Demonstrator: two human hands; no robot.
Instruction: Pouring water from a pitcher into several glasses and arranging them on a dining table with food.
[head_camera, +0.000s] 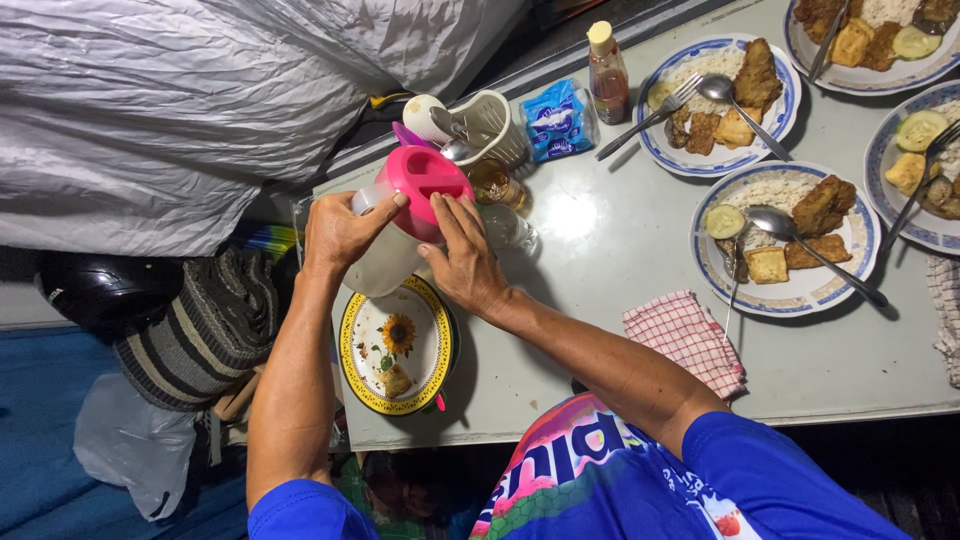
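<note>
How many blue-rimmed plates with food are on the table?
4: one near the sauce bottle, one beside the checked cloth, two cut off at the top right corner and right edge.

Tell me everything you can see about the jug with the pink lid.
The jug is a cloudy, translucent plastic pitcher with a bright pink lid that has a slot on top. It is tilted, held above the sunflower plate at the table's left end. The left hand grips its body, thumb near the lid; the right hand presses fingers on the lid's edge. Its contents cannot be made out.
</note>
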